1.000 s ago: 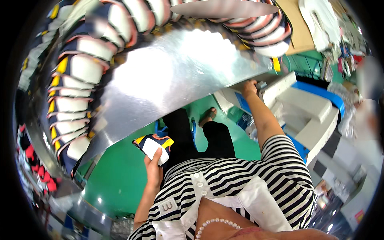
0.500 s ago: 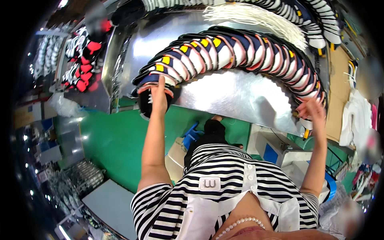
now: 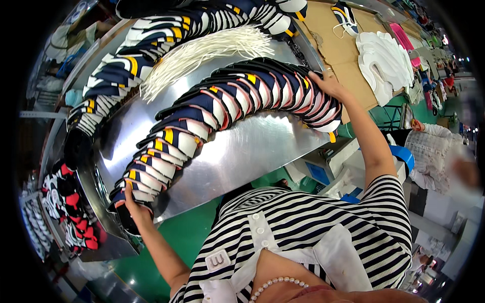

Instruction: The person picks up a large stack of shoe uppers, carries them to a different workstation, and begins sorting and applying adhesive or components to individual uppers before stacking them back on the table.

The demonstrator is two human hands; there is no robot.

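A long curved row of nested shoe uppers (image 3: 235, 103), navy and white with yellow tabs and pink edges, lies across a shiny metal tabletop (image 3: 237, 151). At the row's near left end, my left hand (image 3: 137, 209) is closed on the end upper, its thumb on top and the other fingers mostly hidden. My right hand (image 3: 329, 87) grips the outer side of the row near its right end, against the black edges of the uppers. Part of those fingers is hidden too.
Beyond the row lie a bundle of white laces (image 3: 202, 55) and another line of uppers (image 3: 166, 35). Cardboard (image 3: 348, 55) on the right carries a stack of white pieces (image 3: 384, 65). Red and black uppers (image 3: 70, 207) hang at left. Another person (image 3: 432, 151) is at right.
The view has turned, and the row now slants down to the left. My right hand has moved from the row's near right tip to its outer side. My left hand stays at the left end.
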